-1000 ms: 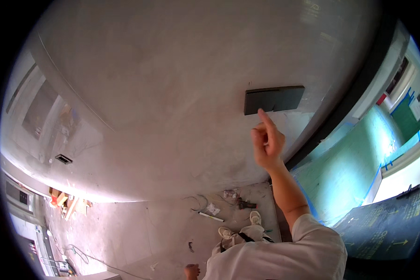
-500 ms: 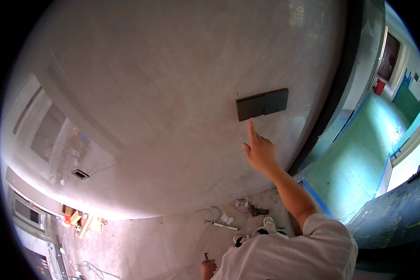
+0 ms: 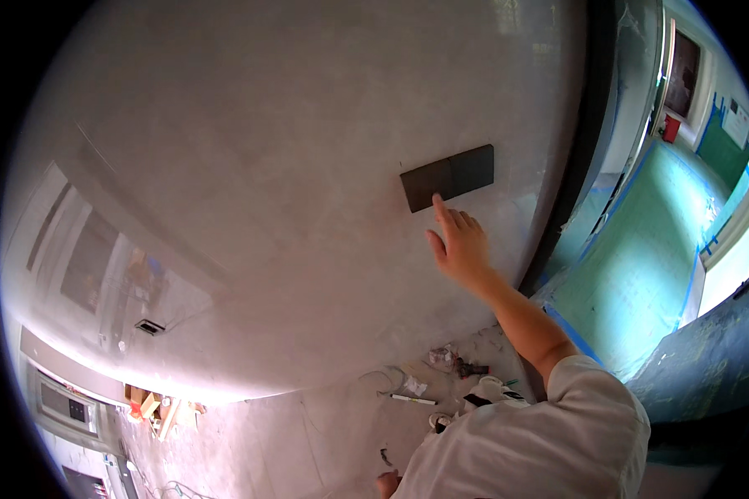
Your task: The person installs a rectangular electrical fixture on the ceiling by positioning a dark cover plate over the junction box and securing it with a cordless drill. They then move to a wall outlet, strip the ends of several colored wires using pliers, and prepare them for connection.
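My right hand (image 3: pixel 462 248) is raised to the wall (image 3: pixel 275 183) in front of me. Its index finger is stretched out and its tip touches the lower edge of a dark rectangular wall plate (image 3: pixel 472 169), on the left of its two panels. The thumb stands apart, and the other fingers are slightly bent; nothing is held. Low at the bottom edge, my left hand (image 3: pixel 387 484) is partly hidden by my light shirt, its fingers curled. Just beyond it shows a small dark piece (image 3: pixel 385 457); whether the hand holds it is unclear.
On the floor lie a white stick-shaped item (image 3: pixel 414 399), a dark power tool (image 3: pixel 472 368) and crumpled plastic (image 3: pixel 414 386). A small dark wall box (image 3: pixel 150 328) sits lower left, above a pile of cardboard and wood (image 3: pixel 165 409). Green floor covering (image 3: pixel 632 258) lies right, past a dark edge.
My right index fingertip has moved up from the plate's lower edge onto its left panel. The two panels, stepped before, now look lined up. The view has shifted slightly.
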{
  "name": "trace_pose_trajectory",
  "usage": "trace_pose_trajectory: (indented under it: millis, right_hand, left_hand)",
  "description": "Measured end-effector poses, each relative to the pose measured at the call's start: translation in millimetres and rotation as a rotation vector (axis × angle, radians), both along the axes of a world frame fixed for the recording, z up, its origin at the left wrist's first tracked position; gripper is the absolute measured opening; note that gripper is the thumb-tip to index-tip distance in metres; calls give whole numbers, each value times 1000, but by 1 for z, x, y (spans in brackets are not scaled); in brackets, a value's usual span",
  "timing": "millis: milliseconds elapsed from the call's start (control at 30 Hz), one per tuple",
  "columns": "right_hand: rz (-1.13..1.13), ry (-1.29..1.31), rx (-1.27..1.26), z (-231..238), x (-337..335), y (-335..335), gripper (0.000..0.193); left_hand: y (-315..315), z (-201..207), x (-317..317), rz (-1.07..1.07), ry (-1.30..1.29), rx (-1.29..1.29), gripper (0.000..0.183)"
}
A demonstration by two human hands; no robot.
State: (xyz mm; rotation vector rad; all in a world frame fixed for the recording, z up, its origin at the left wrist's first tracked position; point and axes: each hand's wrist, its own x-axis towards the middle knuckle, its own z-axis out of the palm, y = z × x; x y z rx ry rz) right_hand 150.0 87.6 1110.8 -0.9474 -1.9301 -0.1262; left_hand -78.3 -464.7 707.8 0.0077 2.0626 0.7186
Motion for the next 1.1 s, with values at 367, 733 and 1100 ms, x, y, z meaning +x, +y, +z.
trace_pose_trajectory:
  millis: [367, 733, 1100]
  right_hand:
    - [260, -217, 66, -14, 13, 7, 74]
    - [587, -7, 100, 6, 27, 18, 74]
    - [685, 106, 98, 32, 29, 26, 81]
  left_hand:
    - [45, 43, 94, 48, 179, -110, 24]
    - [-1, -68, 229, 165, 142, -59, 35]
    - [23, -48, 335, 265, 137, -86, 34]
